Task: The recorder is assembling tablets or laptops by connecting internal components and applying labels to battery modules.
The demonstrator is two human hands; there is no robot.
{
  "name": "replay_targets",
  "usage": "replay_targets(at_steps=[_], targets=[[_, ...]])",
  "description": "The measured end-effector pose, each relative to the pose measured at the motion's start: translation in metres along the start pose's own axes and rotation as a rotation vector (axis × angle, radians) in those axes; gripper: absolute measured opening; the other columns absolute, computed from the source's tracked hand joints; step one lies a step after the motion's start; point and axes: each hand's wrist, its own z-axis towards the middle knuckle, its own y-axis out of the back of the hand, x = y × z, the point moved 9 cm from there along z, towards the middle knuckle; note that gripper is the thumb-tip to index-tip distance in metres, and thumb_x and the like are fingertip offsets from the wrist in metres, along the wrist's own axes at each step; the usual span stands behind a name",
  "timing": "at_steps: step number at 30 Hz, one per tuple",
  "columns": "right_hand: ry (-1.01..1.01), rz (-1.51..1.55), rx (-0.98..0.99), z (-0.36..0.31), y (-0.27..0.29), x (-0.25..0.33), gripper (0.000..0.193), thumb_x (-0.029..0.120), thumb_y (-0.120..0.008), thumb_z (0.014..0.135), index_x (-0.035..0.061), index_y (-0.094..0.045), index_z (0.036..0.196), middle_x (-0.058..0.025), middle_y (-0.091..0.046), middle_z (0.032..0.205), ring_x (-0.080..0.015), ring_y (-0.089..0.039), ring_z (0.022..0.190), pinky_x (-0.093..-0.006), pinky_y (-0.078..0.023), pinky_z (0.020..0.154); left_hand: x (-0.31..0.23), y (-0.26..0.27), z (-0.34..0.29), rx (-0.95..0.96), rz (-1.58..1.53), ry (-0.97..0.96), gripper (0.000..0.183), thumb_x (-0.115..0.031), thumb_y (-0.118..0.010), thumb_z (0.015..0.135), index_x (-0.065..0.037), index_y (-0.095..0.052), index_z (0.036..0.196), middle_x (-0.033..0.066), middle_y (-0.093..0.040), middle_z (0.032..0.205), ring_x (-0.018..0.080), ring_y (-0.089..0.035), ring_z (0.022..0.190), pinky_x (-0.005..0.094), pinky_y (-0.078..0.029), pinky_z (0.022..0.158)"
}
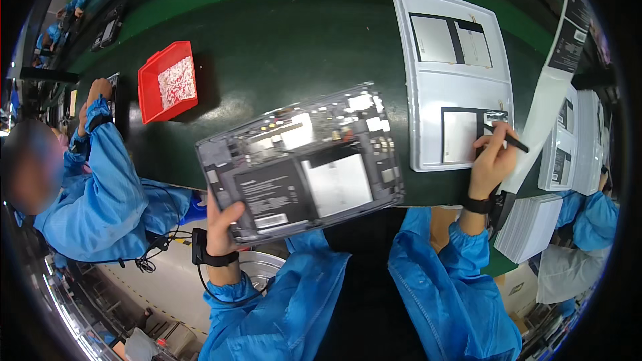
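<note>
Your left hand [221,226] pinches the near-left edge of the opened device [271,190], thumb on top; the device extends forward and rightward from it, well apart from your right hand [493,160]. Your right hand grips a slim black tool [513,141], its fingertips over the battery pack [458,137] in the white tray [428,83]; contact cannot be confirmed. Farther left, a red bin [148,90] holds white pieces [177,83].
</note>
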Motion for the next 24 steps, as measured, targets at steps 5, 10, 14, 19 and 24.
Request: replay_targets(at_steps=[5, 10, 14, 19, 24], targets=[[-0.192, 0.224, 0.011, 0.032, 0.02, -0.028, 0.025, 0.015, -0.059, 0.106, -0.0044, -0.063, 0.12, -0.0112, -0.069, 0.108, -0.0139, -0.069, 0.08, -0.0236, -0.05, 0.065, -0.026, -0.024, 0.011, 0.093, 0.746, 0.011, 0.044, -0.015, -0.082, 0.086, 0.004, -0.064, 0.122, 0.0093, -0.076, 0.097, 0.0119, -0.069, 0.085, 0.028, -0.055, 0.076], [-0.067, 0.433, 0.182, 0.009, 0.001, 0.056, 0.024, 0.001, -0.062, 0.099, -0.006, -0.063, 0.122, -0.018, -0.067, 0.117, -0.0223, -0.069, 0.093, -0.0343, -0.057, 0.084, -0.121, -0.094, 0.019, -0.109, 1.222, -0.721, 0.031, -0.011, -0.086, 0.079, 0.005, -0.072, 0.102, 0.0169, -0.076, 0.095, 0.0215, -0.073, 0.084, 0.0303, -0.056, 0.072], [-0.117, 0.578, 0.57, -0.031, -0.099, 0.136, 0.027, -0.012, -0.07, 0.086, -0.0069, -0.065, 0.113, -0.0217, -0.069, 0.114, -0.0274, -0.073, 0.096, -0.0318, -0.06, 0.084, -0.098, -0.165, 0.048, 0.302, 1.113, -0.877, 0.034, -0.011, -0.085, 0.077, 0.005, -0.072, 0.103, 0.0202, -0.074, 0.102, 0.0361, -0.071, 0.093, 0.04, -0.057, 0.081], [-0.324, 0.601, 0.665, -0.053, -0.154, 0.157, 0.026, -0.013, -0.074, 0.084, -0.0069, -0.069, 0.108, -0.0181, -0.072, 0.106, -0.0217, -0.073, 0.096, -0.0288, -0.06, 0.082, -0.082, -0.19, 0.07, 0.455, 1.192, -0.811, 0.019, -0.01, -0.079, 0.084, 0.001, -0.074, 0.098, 0.0147, -0.074, 0.094, 0.0318, -0.073, 0.08, 0.0363, -0.058, 0.071], [-0.333, 0.464, 0.721, -0.064, -0.177, 0.158, 0.023, -0.008, -0.077, 0.084, -0.0065, -0.073, 0.107, -0.0127, -0.072, 0.102, -0.0139, -0.072, 0.088, -0.023, -0.059, 0.074, -0.09, -0.184, 0.062, 0.423, 1.143, -0.899, 0.011, -0.004, -0.077, 0.085, -0.001, -0.074, 0.096, 0.0122, -0.074, 0.091, 0.028, -0.073, 0.073, 0.033, -0.058, 0.063]])
